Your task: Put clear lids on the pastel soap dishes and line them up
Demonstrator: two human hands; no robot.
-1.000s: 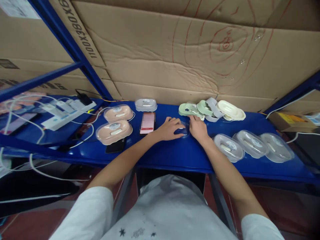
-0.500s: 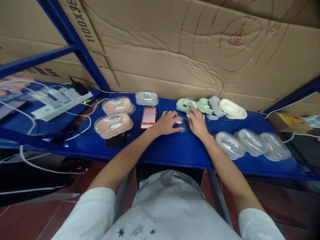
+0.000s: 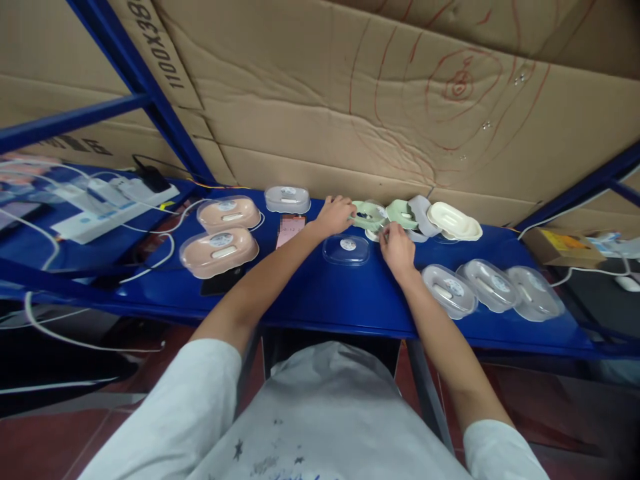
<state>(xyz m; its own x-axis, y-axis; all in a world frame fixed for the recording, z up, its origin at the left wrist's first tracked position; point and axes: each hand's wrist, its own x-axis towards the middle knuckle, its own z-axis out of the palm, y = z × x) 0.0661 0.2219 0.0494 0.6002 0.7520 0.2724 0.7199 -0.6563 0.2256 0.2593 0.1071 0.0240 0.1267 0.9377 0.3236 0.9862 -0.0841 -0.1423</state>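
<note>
Left hand and right hand both closed on green soap dish, far side of bench. Clear lid flat, just near of it, between hands.

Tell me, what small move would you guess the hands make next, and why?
Probably lifting the green tray off the row at the back. The left hand and the right hand both reach its edges, and the clear lid lies free on the blue shelf just in front, as if waiting for a base. Whether either hand already grips it is unclear.
</note>
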